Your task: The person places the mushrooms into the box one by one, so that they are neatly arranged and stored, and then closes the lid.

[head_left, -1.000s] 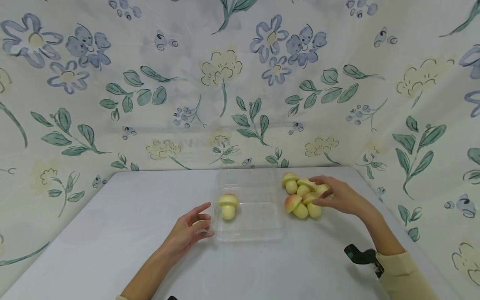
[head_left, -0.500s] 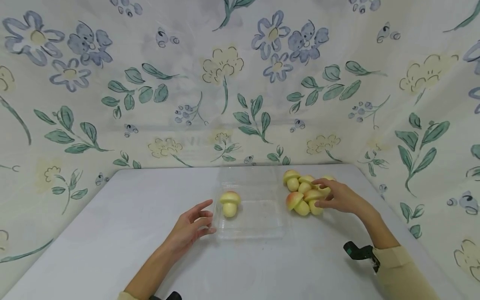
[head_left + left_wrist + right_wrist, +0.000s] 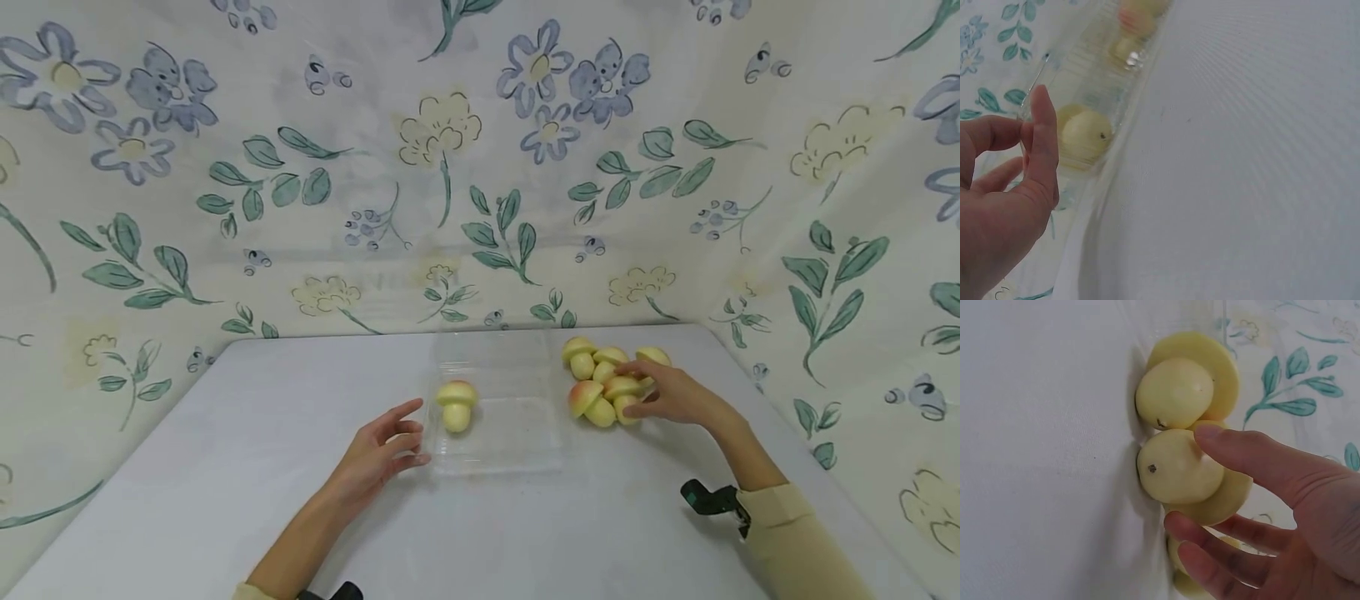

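One yellow mushroom-shaped piece [image 3: 456, 407] is held in a clear container [image 3: 517, 433], whose left side is touched by the loosely spread left hand [image 3: 378, 458]. To the container's right, more pieces [image 3: 588, 400] are clustered, some caps blushed red. The near-right piece [image 3: 1182, 465] is narrowly bracketed by the right hand's [image 3: 678, 396] thumb and fingers. Only in the wrist views are dark stem-end spots [image 3: 1152, 468] shown.

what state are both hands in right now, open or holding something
Left hand: open, fingers at the clear container's left edge; contact is unclear.
Right hand: closed around a yellow mushroom-shaped piece; how firmly cannot be told.
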`<state>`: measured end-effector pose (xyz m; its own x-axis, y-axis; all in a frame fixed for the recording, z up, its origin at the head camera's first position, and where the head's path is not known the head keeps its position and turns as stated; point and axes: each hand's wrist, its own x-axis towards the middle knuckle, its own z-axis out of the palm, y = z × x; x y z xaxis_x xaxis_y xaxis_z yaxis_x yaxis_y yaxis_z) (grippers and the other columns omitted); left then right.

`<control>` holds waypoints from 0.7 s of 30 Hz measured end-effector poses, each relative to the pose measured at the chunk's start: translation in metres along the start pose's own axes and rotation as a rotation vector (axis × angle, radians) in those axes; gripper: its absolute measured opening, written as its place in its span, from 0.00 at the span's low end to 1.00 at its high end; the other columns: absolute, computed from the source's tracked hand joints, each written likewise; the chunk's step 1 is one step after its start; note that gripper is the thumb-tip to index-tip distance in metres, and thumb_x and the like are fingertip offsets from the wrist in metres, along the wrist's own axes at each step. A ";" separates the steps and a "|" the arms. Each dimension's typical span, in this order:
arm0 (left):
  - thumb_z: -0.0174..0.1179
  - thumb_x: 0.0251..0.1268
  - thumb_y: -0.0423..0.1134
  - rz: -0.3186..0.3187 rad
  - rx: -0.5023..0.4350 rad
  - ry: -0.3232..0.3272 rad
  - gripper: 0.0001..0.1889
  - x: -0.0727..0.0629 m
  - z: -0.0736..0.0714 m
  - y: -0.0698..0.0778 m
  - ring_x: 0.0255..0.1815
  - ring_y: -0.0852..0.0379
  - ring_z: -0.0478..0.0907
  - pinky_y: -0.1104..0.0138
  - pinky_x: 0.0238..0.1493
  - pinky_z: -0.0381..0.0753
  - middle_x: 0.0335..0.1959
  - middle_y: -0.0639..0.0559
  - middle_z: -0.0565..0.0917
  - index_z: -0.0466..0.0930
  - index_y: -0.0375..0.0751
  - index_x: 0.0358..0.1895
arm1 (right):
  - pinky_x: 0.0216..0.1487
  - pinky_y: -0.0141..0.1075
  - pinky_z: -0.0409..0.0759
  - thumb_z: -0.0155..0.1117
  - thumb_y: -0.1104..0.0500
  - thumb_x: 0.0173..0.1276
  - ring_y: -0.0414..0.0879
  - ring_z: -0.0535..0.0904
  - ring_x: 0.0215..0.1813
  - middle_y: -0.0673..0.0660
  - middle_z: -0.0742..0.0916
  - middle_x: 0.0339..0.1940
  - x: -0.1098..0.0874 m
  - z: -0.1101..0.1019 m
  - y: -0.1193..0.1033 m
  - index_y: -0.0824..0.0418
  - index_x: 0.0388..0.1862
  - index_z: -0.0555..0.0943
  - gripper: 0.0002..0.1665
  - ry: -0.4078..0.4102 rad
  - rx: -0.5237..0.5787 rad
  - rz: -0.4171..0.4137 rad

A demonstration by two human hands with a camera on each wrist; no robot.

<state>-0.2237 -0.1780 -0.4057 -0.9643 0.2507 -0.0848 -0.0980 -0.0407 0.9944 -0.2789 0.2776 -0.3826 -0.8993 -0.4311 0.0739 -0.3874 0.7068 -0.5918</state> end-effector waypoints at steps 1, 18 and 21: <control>0.54 0.68 0.26 0.000 -0.002 0.000 0.33 0.000 0.001 -0.001 0.39 0.61 0.72 0.63 0.50 0.86 0.44 0.53 0.70 0.56 0.38 0.75 | 0.46 0.42 0.85 0.72 0.51 0.62 0.54 0.83 0.48 0.72 0.76 0.61 0.000 0.000 0.000 0.63 0.68 0.69 0.39 -0.007 0.005 0.008; 0.54 0.68 0.26 -0.001 0.002 0.019 0.32 0.000 0.004 -0.001 0.40 0.61 0.72 0.64 0.50 0.86 0.44 0.53 0.70 0.58 0.38 0.75 | 0.46 0.40 0.84 0.76 0.58 0.56 0.51 0.80 0.48 0.68 0.76 0.61 0.004 0.007 0.003 0.66 0.67 0.68 0.42 -0.013 0.021 -0.036; 0.54 0.68 0.26 0.002 0.001 0.026 0.32 0.000 0.004 -0.001 0.40 0.61 0.73 0.64 0.49 0.86 0.44 0.53 0.71 0.58 0.38 0.75 | 0.46 0.38 0.84 0.76 0.59 0.56 0.51 0.79 0.49 0.68 0.76 0.61 0.005 0.008 0.003 0.67 0.67 0.67 0.43 -0.010 0.022 -0.045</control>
<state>-0.2230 -0.1745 -0.4061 -0.9705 0.2255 -0.0849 -0.0963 -0.0402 0.9945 -0.2827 0.2727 -0.3901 -0.8791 -0.4675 0.0925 -0.4223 0.6741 -0.6060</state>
